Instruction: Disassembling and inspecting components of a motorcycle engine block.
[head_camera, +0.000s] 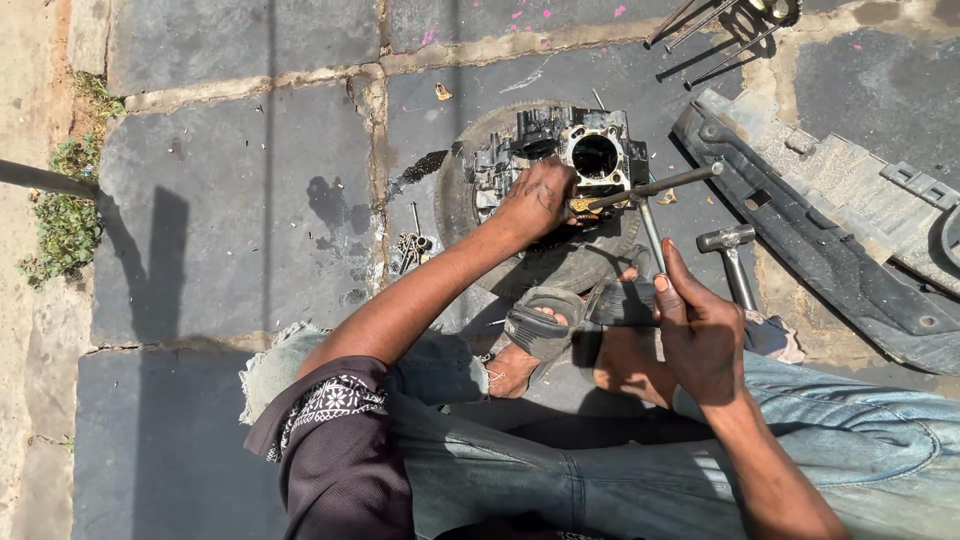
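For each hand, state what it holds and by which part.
The right hand grips the near end of the metal T-handle wrench. The left hand rests on the grey metal engine block, beside the wrench's tip.

Harsh sunlight fell on dark stone paving slabs (230, 200) with sandy joints; weeds (70, 210) grew at the left edge, an oil stain (330, 200) mid-frame.

The left hand (540, 197) covers part of the engine block (570, 160), so what its fingers grip there is hidden. The small metal bits (412, 248) beside the tyre (455, 190) are too tiny to identify. The black plastic panel (830, 250) and the rods (720, 25) run off the frame's edge.
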